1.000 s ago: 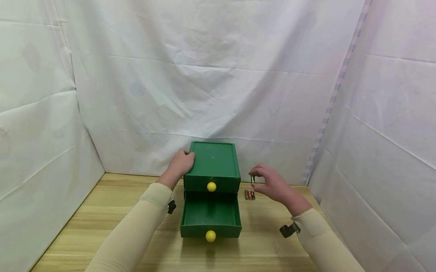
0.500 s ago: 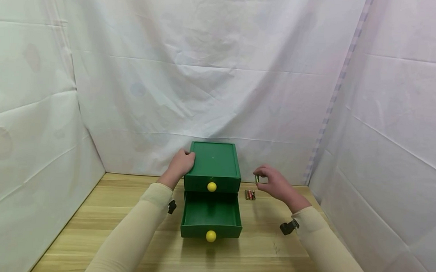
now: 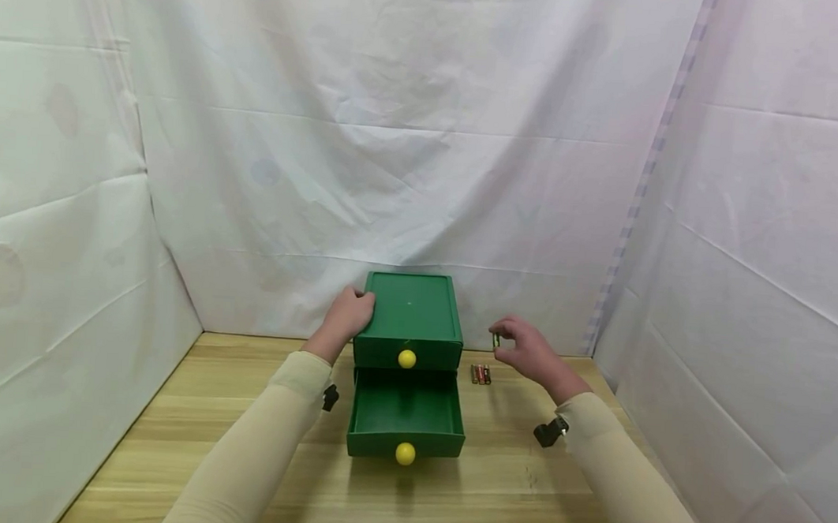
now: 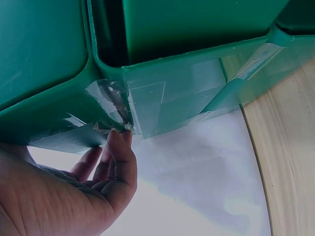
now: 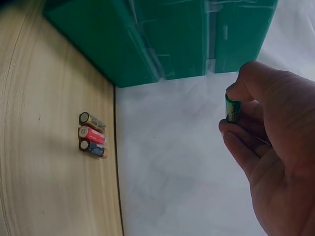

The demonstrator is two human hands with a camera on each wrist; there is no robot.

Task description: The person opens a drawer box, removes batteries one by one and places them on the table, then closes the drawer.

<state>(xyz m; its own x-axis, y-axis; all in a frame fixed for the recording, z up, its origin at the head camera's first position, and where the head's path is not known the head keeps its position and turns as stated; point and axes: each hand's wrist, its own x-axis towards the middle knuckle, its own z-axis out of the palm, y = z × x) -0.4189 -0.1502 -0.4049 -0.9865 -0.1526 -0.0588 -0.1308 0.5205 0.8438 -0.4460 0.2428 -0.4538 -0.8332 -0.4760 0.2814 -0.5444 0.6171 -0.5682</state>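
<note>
Pinching a green battery [image 5: 233,109] lengthwise between thumb and finger of the right hand [image 5: 290,128]. Gripping the left edge of the green cabinet [image 3: 412,312] with the left hand [image 3: 348,315], with bent fingers meeting clear tape [image 4: 106,98] in the left wrist view. Cannot tell how firmly.

Step in hand, as judged: holding up a single battery beside the cabinet while steadying the latter. Next move seems to call for an even pinch on both small ends, against sideways slip, plus a route clear of the cabinet's right side and of the lower drawer [image 3: 374,444], pulled out at the front. Best judged as needing continued bracing on the left.

Position of the battery: within the right fingertips, right of the cabinet and well apart from it, seemingly above the wooden table [image 3: 520,496]. Cannot judge exact height. Note also three more batteries [image 5: 93,135], side by side on the tabletop, near the cabinet, below the right hand in the head view.
</note>
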